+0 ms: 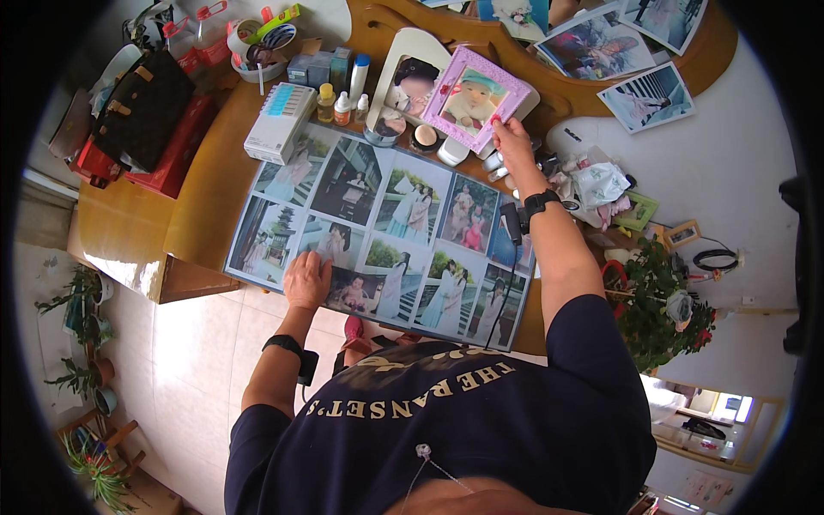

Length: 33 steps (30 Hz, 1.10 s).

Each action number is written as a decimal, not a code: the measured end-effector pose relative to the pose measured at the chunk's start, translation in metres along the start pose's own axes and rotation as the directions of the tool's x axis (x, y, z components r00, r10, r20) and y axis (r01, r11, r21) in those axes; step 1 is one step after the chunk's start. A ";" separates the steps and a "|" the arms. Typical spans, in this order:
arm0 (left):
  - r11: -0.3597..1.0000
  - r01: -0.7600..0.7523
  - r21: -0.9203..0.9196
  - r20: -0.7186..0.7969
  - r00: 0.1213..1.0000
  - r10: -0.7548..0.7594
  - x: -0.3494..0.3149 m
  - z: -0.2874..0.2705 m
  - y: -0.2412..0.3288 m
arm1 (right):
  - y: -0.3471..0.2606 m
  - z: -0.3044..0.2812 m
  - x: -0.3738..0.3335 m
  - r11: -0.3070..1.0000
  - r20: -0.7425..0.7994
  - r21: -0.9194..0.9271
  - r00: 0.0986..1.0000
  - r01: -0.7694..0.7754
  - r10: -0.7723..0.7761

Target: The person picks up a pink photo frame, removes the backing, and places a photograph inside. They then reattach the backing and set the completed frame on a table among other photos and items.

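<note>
My right hand (512, 142) pinches the lower right corner of a pink picture frame (436, 101) that holds a small child's photo. The frame stands tilted at the back of the dresser, in front of a white-rimmed stand mirror (414, 41). Below it, my left hand (307, 279) lies on a large sheet of photos (399, 202), near its front left edge, with the fingers resting on the surface. Beside those fingers is a loose-looking photo of a child (354, 292). A dark cable runs down over the sheet's right side.
Small bottles (342, 107), a white box (279, 124) and a cosmetic jar (424, 137) stand behind the sheet. Cluttered bags and small items (601, 184) lie at right, near a leafy plant (657, 300). A brown handbag (142, 112) sits on red boxes at left.
</note>
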<state>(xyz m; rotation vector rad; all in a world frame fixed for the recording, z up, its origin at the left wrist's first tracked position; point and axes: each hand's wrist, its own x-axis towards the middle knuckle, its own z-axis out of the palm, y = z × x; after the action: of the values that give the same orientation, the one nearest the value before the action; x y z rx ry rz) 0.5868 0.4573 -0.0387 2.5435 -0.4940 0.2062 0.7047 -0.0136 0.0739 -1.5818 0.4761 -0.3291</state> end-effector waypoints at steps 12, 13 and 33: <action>0.999 0.015 0.040 0.045 0.999 -0.017 0.002 0.001 0.002 | 0.020 -0.010 0.016 0.999 0.062 0.033 0.998 -0.012 0.010; 0.999 0.026 0.039 0.056 0.998 -0.028 0.002 0.001 0.002 | 0.020 -0.009 0.018 1.000 0.064 0.024 0.998 -0.019 0.017; 0.999 -0.003 0.036 0.026 1.000 0.003 0.001 0.004 0.000 | 0.022 -0.033 0.022 0.999 0.042 0.050 0.999 -0.001 -0.001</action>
<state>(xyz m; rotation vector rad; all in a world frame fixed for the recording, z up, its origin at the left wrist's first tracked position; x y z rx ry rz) 0.5883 0.4550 -0.0415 2.5833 -0.5083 0.1855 0.7050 -0.0538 0.0524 -1.5369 0.4324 -0.3050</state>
